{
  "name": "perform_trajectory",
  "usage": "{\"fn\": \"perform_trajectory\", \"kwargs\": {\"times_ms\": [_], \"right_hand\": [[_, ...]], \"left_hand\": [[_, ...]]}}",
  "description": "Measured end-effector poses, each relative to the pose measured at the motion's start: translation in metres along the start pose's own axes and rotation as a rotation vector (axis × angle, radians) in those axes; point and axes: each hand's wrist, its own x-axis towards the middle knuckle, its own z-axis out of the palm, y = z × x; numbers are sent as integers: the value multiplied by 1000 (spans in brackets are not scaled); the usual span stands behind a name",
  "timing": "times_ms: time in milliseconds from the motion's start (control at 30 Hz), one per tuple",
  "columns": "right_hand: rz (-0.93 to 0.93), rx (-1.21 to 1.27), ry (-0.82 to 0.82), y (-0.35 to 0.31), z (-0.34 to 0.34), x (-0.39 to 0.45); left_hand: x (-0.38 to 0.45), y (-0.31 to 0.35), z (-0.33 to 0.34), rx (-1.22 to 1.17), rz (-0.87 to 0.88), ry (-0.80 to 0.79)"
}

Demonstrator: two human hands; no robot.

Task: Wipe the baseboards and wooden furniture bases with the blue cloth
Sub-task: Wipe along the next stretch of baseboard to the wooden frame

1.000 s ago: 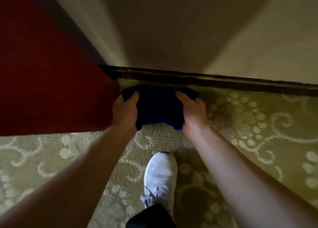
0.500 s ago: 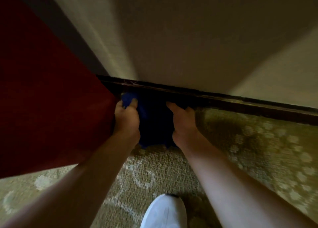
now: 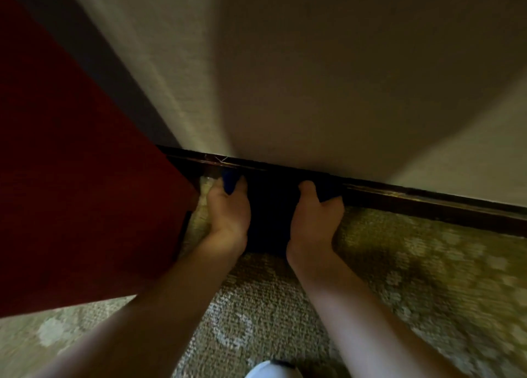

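Observation:
The dark blue cloth is stretched between both hands and lies against the dark wooden baseboard at the foot of the wall. My left hand grips its left edge, close to the red furniture side. Holding the right edge is my right hand, its fingertips at the baseboard. The middle of the cloth sits in deep shadow.
A red piece of furniture fills the left side and stands close to my left hand. The beige wall rises above the baseboard. Patterned green carpet covers the floor. A white shoe tip shows at the bottom edge.
Both hands have carried the cloth forward from the carpet up against the baseboard. The view has moved closer to the wall, and the shoe has slipped toward the bottom edge.

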Motion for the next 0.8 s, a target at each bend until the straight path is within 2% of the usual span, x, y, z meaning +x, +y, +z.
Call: {"fn": "perform_trajectory", "kwargs": {"times_ms": [67, 200, 267, 400, 500, 633, 700, 800], "right_hand": [[60, -11, -14, 6, -1, 2], [417, -2, -217, 8, -2, 5], [481, 26, -300, 4, -7, 9], [508, 81, -329, 4, -11, 4], [502, 88, -345, 5, -11, -2], [373, 66, -209, -5, -15, -3], [343, 46, -180, -2, -13, -4], [350, -30, -271, 4, 2, -12]], "left_hand": [[3, -1, -3, -41, 6, 0], [16, 4, -12, -71, 60, 230], [18, 8, -13, -32, 105, 283], [15, 5, -8, 91, 191, 285], [14, 0, -10, 402, 364, 321], [1, -3, -17, 696, 631, 179], [-2, -3, -19, 679, 662, 152], [7, 8, -25, 561, 585, 313]]}}
